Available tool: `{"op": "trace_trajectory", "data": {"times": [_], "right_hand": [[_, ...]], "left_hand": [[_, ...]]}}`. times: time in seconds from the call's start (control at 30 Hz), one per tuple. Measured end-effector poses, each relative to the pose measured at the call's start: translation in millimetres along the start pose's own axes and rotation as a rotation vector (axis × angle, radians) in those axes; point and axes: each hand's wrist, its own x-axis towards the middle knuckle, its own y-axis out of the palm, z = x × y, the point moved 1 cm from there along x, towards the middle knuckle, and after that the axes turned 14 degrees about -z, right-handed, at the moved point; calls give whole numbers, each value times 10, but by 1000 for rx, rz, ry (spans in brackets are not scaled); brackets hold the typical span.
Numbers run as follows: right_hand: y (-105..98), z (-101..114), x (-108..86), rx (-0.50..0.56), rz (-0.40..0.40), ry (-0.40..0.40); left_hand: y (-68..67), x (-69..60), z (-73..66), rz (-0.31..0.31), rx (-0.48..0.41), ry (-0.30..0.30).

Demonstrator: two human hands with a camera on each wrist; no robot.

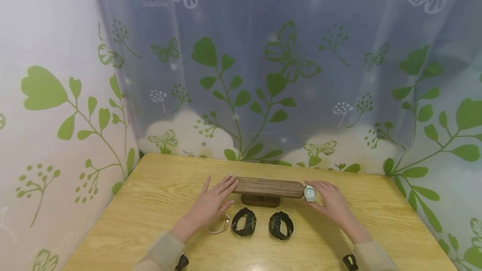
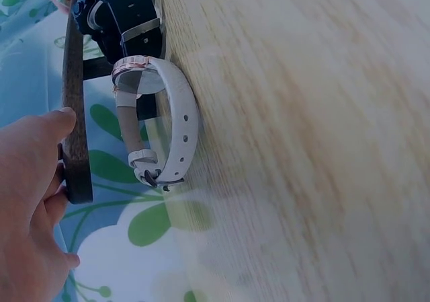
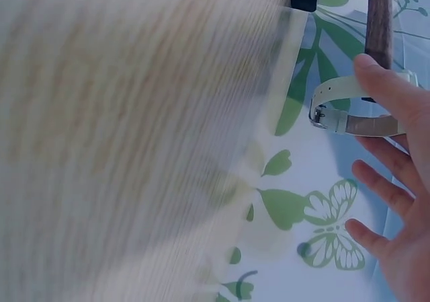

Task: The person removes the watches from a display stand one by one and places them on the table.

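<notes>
A dark wooden watch stand (image 1: 267, 187), a long bar on a short base, stands on the table. My left hand (image 1: 214, 200) holds the bar's left end, the thumb on one side and fingers on the other in the left wrist view. At the right end, my right hand (image 1: 331, 204) pinches a pale watch (image 1: 310, 193) with a square face. Its buckled strap (image 3: 336, 90) forms a loop at the bar's tip; how far the bar enters it is unclear. A white-strapped watch (image 2: 181, 120) stands on its side near my left hand.
Two bulky black watches, one left (image 1: 249, 223) and one right (image 1: 276, 226), stand in front of the base. The wooden table (image 1: 169, 170) ends at the back against a curtain (image 1: 241, 74) printed with leaves and butterflies.
</notes>
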Motion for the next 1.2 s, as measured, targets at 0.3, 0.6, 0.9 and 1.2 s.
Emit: {"op": "trace_trajectory", "data": {"times": [0.3,0.6,0.9,1.2], "right_hand": [[-181,68,-112,-27,29,30],[-259,148,-213,-72,97,35],[-307,198,-331,-75,134,41],[-365,240,-413,-99,173,55]], "left_hand": [[1,-3,7,-9,-18,-7],[18,-3,15,-3,-27,-16],[13,-1,12,-7,-27,-4],[25,4,17,-35,-19,13]]}}
